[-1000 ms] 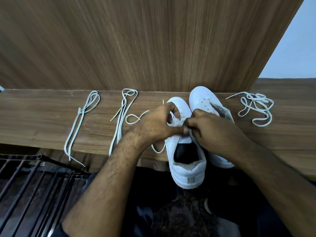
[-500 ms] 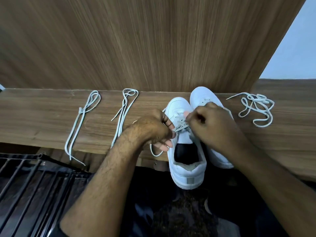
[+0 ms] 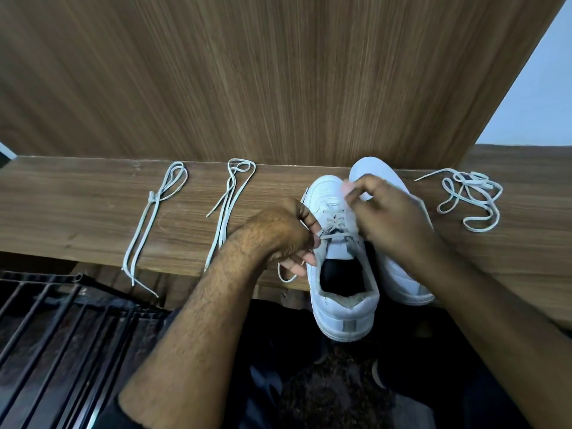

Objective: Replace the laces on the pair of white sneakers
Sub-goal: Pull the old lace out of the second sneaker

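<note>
Your left hand (image 3: 286, 230) and right hand (image 3: 387, 218) each pinched the lace (image 3: 335, 219) over the near sneaker (image 3: 343, 289) (dark, empty inside).

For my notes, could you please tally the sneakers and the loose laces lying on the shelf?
White sneakers: 2, the near one and the far one.
Loose laces: 3, left, middle, right.
Total: 5.
</note>
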The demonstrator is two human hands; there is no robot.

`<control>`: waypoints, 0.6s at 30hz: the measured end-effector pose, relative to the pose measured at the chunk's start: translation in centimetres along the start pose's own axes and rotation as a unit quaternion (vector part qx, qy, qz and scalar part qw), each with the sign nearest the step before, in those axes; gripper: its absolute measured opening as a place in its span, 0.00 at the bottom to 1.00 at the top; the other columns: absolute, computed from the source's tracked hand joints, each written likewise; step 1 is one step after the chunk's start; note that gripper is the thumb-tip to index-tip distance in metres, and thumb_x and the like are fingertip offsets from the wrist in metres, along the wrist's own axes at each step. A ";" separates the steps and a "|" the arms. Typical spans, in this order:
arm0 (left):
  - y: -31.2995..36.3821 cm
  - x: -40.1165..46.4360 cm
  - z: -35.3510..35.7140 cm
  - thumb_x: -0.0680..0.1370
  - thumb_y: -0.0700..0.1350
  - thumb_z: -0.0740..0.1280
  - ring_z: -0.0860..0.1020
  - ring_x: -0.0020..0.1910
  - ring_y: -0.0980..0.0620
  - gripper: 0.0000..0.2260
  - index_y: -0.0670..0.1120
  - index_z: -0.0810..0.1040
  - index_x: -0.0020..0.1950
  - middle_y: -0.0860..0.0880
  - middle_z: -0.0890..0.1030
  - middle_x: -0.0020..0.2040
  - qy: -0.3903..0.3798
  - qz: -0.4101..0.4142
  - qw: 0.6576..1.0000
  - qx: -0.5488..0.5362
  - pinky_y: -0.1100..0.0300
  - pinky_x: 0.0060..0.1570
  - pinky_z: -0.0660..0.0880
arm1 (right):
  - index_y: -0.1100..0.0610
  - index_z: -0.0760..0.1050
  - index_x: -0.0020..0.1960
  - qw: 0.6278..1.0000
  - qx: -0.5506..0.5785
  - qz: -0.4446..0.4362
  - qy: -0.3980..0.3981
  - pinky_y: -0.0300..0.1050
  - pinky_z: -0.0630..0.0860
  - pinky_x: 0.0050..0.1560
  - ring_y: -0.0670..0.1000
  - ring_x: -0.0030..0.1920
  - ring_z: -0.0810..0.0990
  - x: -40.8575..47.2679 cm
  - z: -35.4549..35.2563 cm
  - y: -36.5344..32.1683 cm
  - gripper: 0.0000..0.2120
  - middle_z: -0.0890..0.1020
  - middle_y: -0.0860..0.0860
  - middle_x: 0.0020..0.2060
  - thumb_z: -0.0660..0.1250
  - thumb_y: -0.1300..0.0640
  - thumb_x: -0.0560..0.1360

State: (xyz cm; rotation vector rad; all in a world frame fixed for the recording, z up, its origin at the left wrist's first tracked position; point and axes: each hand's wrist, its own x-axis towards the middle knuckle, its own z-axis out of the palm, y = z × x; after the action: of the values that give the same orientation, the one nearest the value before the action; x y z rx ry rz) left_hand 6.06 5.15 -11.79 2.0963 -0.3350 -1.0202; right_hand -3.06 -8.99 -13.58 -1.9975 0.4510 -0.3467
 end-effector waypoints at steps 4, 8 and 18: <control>-0.1 0.0 -0.1 0.80 0.32 0.65 0.83 0.36 0.48 0.05 0.41 0.78 0.49 0.41 0.81 0.41 0.002 -0.004 1.000 0.001 0.54 0.31 0.82 | 0.50 0.74 0.45 0.929 -0.332 -0.150 -0.060 0.49 0.73 0.40 0.51 0.40 0.77 -0.9 1.9 0.9 0.10 0.75 0.47 0.38 0.66 0.44 0.78; -0.2 0.0 -0.2 0.80 0.30 0.62 0.83 0.34 0.50 0.08 0.40 0.78 0.50 0.45 0.80 0.41 -0.001 -0.003 1.000 -0.004 0.54 0.31 0.82 | 0.51 0.78 0.42 0.931 -0.316 -0.171 -0.063 0.49 0.70 0.46 0.51 0.47 0.75 0.0 1.8 1.4 0.09 0.73 0.48 0.43 0.66 0.51 0.79; -0.2 -0.1 -0.2 0.80 0.29 0.60 0.83 0.34 0.48 0.10 0.42 0.76 0.51 0.45 0.79 0.42 -0.006 0.004 1.000 0.002 0.53 0.31 0.82 | 0.48 0.76 0.46 0.942 -0.302 -0.144 -0.037 0.44 0.66 0.42 0.47 0.38 0.74 -0.5 -0.1 -0.2 0.10 0.76 0.46 0.38 0.64 0.43 0.79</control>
State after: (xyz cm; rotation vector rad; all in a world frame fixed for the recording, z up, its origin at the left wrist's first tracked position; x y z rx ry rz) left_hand 6.10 5.48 -11.82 2.0908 -0.3516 -1.0296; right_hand -3.51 -8.80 -13.42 -2.6792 0.2263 -0.3368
